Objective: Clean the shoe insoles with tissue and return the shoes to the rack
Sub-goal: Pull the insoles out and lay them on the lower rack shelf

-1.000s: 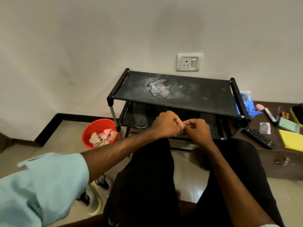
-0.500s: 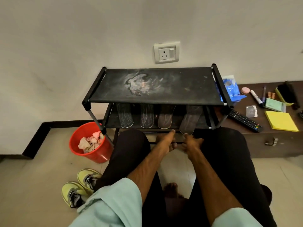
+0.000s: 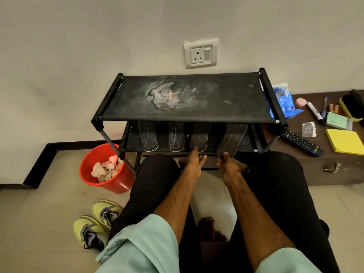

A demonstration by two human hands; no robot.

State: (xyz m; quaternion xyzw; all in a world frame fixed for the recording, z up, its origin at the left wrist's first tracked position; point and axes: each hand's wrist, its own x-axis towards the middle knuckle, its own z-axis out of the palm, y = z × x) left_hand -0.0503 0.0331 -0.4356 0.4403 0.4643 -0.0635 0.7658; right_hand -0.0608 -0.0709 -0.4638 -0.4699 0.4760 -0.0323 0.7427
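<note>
Down at the lower shelf of the rack (image 3: 216, 99), we had both hands on the job. It had a black tube frame and black fabric shelves, and the top one was dusty, with a whitish, crusty smear near its middle. Four flat insoles lay side by side underneath, heels toward us. The two left insoles (image 3: 148, 137) showed pale wavy lines, while the third insole (image 3: 200, 136) and fourth insole (image 3: 233, 137) looked darker, with thin light rims. Their toe ends were hidden under the top shelf.

Our left hand (image 3: 192, 166) had its thumb tip on the third insole's heel. Our right hand (image 3: 232, 168) had its thumb tip on the heel of the fourth insole, which sat askew and poked past the front bar. The other fingers of both hands curled down out of sight, so we could not tell whether either hand truly pinched.

Crumpled tissue (image 3: 103, 169) sat heaped in the round red plastic bucket (image 3: 118, 184) beside the rack's left leg. Yellow-green laced sneakers (image 3: 104, 211) stood on the glossy tiles by our left knee, partly covered by leg and sleeve.
</note>
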